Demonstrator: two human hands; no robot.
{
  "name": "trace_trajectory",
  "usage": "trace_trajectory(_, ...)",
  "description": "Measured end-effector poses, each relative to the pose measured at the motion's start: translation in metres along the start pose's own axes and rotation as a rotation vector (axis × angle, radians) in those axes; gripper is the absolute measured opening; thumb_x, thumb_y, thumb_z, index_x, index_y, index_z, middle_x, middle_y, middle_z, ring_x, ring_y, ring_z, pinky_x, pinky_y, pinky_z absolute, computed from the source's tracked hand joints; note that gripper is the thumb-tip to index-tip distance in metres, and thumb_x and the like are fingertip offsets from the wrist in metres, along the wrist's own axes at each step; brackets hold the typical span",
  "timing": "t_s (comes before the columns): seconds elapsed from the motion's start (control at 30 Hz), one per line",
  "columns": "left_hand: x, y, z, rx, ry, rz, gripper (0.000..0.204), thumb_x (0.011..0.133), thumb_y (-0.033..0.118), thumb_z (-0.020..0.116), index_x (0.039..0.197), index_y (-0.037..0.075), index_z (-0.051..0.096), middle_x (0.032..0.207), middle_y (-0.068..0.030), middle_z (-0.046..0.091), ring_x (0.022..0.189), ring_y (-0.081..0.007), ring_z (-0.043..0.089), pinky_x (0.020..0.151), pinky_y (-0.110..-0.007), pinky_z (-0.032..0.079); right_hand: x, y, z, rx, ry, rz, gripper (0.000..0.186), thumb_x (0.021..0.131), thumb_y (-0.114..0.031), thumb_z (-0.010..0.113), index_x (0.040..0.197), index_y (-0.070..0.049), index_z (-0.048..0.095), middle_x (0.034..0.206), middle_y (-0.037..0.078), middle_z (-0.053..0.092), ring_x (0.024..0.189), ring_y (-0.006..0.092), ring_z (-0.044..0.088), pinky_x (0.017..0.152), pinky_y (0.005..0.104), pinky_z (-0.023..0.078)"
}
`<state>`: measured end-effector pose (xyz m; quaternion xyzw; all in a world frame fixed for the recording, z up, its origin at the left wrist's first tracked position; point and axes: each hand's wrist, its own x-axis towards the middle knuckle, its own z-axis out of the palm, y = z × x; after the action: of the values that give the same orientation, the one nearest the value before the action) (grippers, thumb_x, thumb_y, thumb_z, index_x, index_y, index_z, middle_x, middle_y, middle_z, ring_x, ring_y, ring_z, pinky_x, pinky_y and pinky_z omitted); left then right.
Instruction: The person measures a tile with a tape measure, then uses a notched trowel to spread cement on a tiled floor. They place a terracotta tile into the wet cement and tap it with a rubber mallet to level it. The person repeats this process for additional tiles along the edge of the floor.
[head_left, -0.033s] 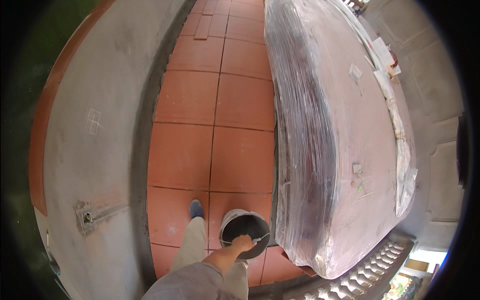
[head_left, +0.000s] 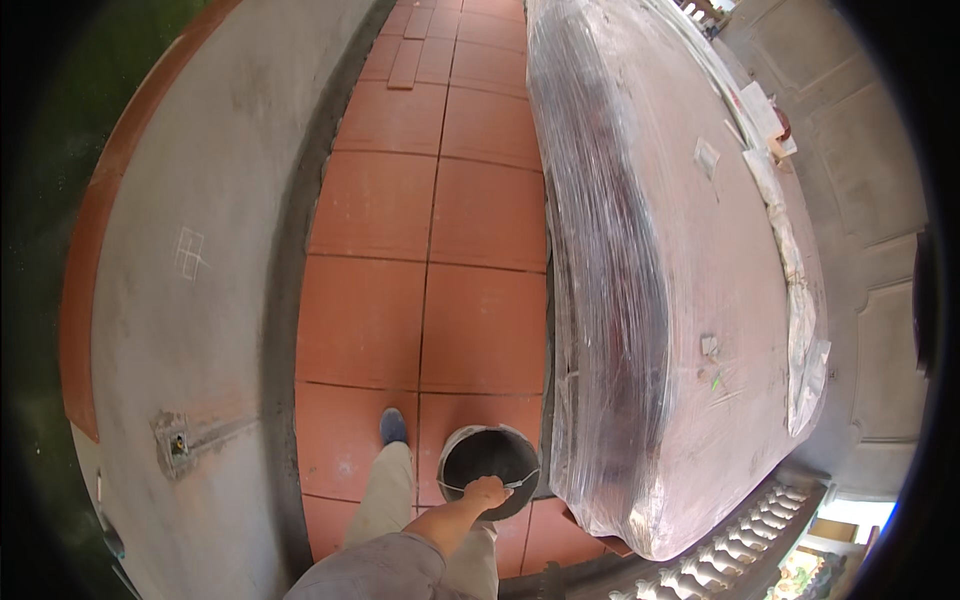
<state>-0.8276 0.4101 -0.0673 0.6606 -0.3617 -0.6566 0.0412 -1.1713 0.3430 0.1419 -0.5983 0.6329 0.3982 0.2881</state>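
Note:
My left hand (head_left: 487, 492) is closed around the wire handle (head_left: 513, 487) of a bucket (head_left: 488, 448). The bucket is round, pale outside and dark grey inside; no contents can be made out. It is upright beside my legs, and I cannot tell whether it hangs or rests on the floor. Under it lie large reddish-orange floor tiles (head_left: 355, 430) with dark joints. My left foot, in a grey-blue shoe (head_left: 393, 427), stands on them. The left forearm comes from the lower edge in a grey sleeve. My right hand is out of view.
A grey plastered wall (head_left: 150, 330) with an open electrical box (head_left: 176, 443) runs along the left. On the right stands a long bulky object in clear plastic film (head_left: 615, 300). Narrow tile strips (head_left: 404, 64) lie far ahead. Pale balusters (head_left: 725, 548) line the lower right.
The view has shifted slightly, so the tiles, the shoe and the bucket's rim sit a little lower in the picture. My left hand keeps its hold on the bucket handle.

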Motion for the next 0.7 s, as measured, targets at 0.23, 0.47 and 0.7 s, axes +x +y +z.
trace_trajectory(0.23, -0.085, 0.012, -0.166, -0.048, 0.124, 0.014, 0.06, 0.093, 0.052, 0.058, 0.12, 0.0, 0.067, 0.125, -0.023, 0.065, 0.12, -0.0389, 0.061, 0.099, -0.047, 0.049, -0.022, -0.135, -0.046, 0.066, 0.061, -0.105, 0.049, 0.075, -0.037, 0.073, 0.109, -0.001, 0.07, 0.109, 0.027, 0.069, 0.106, 0.0389, 0.066, 0.091, 0.0462, 0.054)
trace_trajectory(0.47, -0.13, -0.047, -0.266, -0.24, 0.401, -0.149, 0.063, 0.087, 0.052, 0.063, 0.118, -0.002, 0.068, 0.123, -0.0251, 0.065, 0.119, -0.0394, 0.061, 0.101, -0.046, 0.048, -0.021, -0.156, -0.054, 0.076, 0.045, -0.058, 0.05, 0.076, -0.034, 0.074, 0.11, 0.001, 0.069, 0.11, 0.027, 0.069, 0.107, 0.0391, 0.066, 0.091, 0.0454, 0.054)
trace_trajectory(0.7, -0.094, -0.13, -0.401, -0.573, 0.845, -0.274, 0.066, 0.088, 0.051, 0.061, 0.11, -0.011, 0.067, 0.116, -0.0309, 0.066, 0.117, -0.0414, 0.062, 0.096, -0.045, 0.048, 0.039, -0.156, -0.078, 0.061, -0.055, 0.057, 0.05, 0.076, -0.032, 0.074, 0.112, 0.002, 0.069, 0.112, 0.027, 0.069, 0.107, 0.0393, 0.066, 0.091, 0.0446, 0.054)
